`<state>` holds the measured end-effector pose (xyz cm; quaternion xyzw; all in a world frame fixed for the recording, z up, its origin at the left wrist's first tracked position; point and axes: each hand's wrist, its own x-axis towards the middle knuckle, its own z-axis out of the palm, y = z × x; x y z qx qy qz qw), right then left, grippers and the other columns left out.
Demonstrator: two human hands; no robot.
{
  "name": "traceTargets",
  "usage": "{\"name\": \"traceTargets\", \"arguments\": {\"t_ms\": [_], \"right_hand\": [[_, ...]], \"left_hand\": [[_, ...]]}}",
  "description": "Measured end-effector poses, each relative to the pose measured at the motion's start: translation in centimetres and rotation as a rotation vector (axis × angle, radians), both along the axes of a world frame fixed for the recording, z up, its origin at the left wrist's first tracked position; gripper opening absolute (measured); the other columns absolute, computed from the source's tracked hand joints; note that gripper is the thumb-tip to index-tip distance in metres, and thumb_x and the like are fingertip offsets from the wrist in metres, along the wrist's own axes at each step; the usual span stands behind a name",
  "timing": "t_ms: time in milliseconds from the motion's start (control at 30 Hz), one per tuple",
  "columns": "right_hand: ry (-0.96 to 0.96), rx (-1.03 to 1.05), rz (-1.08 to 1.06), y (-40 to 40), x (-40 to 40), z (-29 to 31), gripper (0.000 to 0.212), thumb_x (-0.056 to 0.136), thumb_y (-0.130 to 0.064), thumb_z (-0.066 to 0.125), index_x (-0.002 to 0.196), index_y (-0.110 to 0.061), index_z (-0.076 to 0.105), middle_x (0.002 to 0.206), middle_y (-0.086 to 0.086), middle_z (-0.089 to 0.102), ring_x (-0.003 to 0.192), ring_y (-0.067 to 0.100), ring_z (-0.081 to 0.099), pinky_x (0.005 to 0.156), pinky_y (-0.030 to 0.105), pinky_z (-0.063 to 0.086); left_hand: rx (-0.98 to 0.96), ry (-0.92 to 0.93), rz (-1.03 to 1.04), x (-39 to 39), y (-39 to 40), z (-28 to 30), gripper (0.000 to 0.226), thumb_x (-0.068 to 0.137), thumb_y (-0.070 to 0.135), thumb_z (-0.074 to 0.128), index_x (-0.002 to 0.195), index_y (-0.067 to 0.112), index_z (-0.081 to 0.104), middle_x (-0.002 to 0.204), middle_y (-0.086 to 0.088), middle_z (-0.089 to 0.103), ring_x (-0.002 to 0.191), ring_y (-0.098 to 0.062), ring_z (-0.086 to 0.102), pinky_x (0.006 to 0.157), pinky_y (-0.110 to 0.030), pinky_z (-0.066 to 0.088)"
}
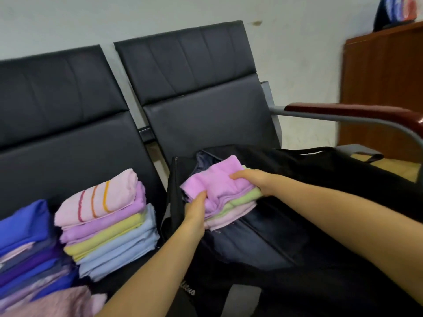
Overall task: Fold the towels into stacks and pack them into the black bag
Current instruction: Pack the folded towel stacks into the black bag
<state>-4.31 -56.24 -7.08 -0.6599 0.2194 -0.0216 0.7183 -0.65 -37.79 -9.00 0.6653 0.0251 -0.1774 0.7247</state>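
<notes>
A small stack of folded towels (219,181), purple on top with green and pale pink below, hangs over the mouth of the open black bag (309,202) on the right seat. My left hand (194,213) grips the stack's near left side, thumb on top. My right hand (251,179) grips its right side, fingers curled over the purple towel. On the left seat stands a second folded stack (107,223) of pink striped, purple, yellow and light blue towels. A third stack (25,248) of blue and purple towels lies at the far left.
The black padded bench seats (68,143) have tall backrests against a white wall. A red-brown armrest (354,110) on a grey metal frame sticks out at the right. A wooden cabinet (384,88) stands behind it. A pink fuzzy cloth (59,303) lies at the bottom left.
</notes>
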Motion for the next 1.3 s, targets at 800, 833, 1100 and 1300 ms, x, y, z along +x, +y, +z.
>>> {"name": "traceTargets", "arguments": {"t_ms": [800,833,1100,1300], "right_hand": [[-0.127,-1.317,-0.1,13.0,-8.9,8.9,0.049,0.101,-0.043,0.035,0.131,-0.006,0.049,0.126,0.015,0.06,0.115,0.033,0.056,0.093,0.038,0.044],[-0.149,-1.217,-0.072,14.9,-9.2,9.5,0.045,0.1,-0.041,0.037,0.124,-0.007,0.055,0.118,0.013,0.065,0.109,0.032,0.059,0.093,0.038,0.045],[0.002,-0.601,0.318,31.5,-8.0,7.1,0.025,0.095,-0.028,0.047,0.103,-0.009,0.061,0.078,0.005,0.064,0.059,0.015,0.057,0.055,0.023,0.046],[0.105,-0.591,0.312,39.0,-7.1,4.3,0.068,0.091,-0.056,0.05,0.14,-0.009,0.044,0.137,0.011,0.05,0.122,0.028,0.05,0.094,0.039,0.049]], "left_hand": [[0.003,-0.243,-0.061,-4.8,7.0,10.1,0.046,0.098,0.023,0.049,0.14,0.009,0.039,0.121,-0.008,0.051,0.089,-0.02,0.058,0.067,-0.028,0.053],[0.021,-0.294,-0.039,-5.6,9.2,11.0,0.039,0.098,0.021,0.047,0.136,0.013,0.042,0.119,-0.007,0.052,0.087,-0.019,0.058,0.066,-0.027,0.052],[0.767,-0.538,-0.071,-6.2,29.3,10.7,0.028,0.083,0.043,0.05,0.071,0.018,0.055,0.084,-0.006,0.059,0.084,-0.022,0.057,0.074,-0.031,0.044],[1.078,-0.312,0.115,-4.1,40.3,5.1,0.061,0.089,0.057,0.052,0.136,0.019,0.046,0.141,-0.019,0.043,0.132,-0.036,0.039,0.107,-0.035,0.032]]}}
